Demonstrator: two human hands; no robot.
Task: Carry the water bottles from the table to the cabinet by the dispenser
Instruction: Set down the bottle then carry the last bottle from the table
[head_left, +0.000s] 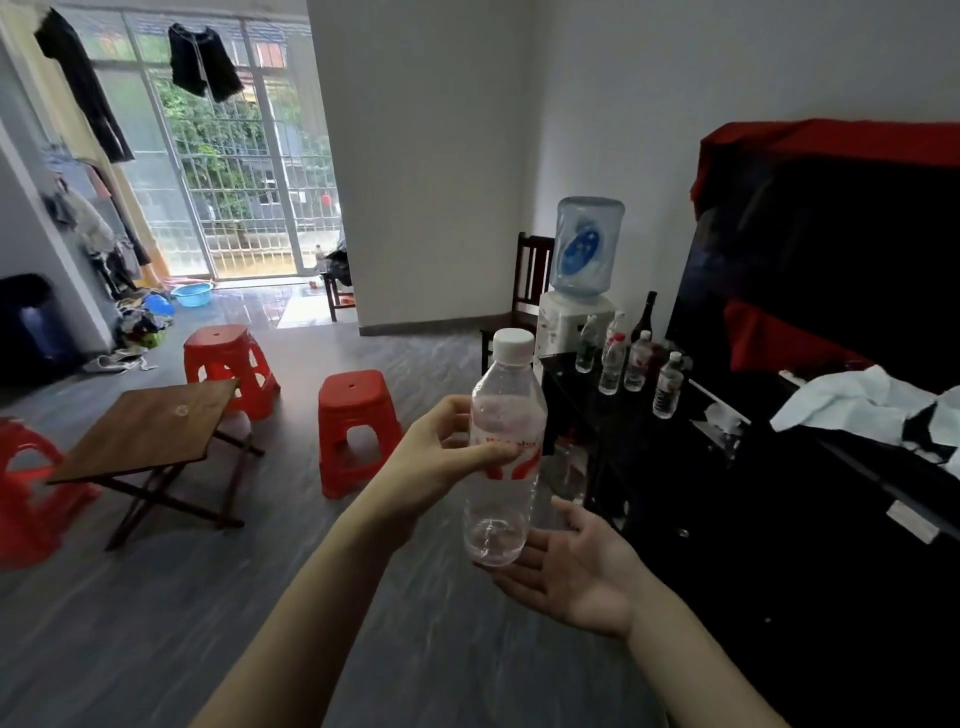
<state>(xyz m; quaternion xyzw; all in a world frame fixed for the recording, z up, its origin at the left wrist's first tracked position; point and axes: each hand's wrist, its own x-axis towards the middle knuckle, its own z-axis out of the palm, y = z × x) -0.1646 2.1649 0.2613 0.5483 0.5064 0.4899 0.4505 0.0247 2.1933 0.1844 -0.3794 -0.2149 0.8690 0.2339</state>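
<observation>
My left hand (441, 452) grips a clear water bottle (504, 415) with a white cap and red label, held upright in mid-air at the centre of the view. My right hand (576, 566) lies open, palm up, just under and beside the bottle's base. The small wooden folding table (150, 426) stands at the left with nothing but a small clear ring on it. The black cabinet (675, 467) runs along the right, beside the water dispenser (576, 291). Several water bottles (639, 361) stand on the cabinet's far end.
Red plastic stools (358, 426) stand around the table. A dark glass bottle (647, 314) stands behind the cabinet's bottles. A wooden chair (530, 280) is by the dispenser. White cloth (862, 405) lies on the cabinet top, under a black screen draped in red. Grey floor stretches ahead.
</observation>
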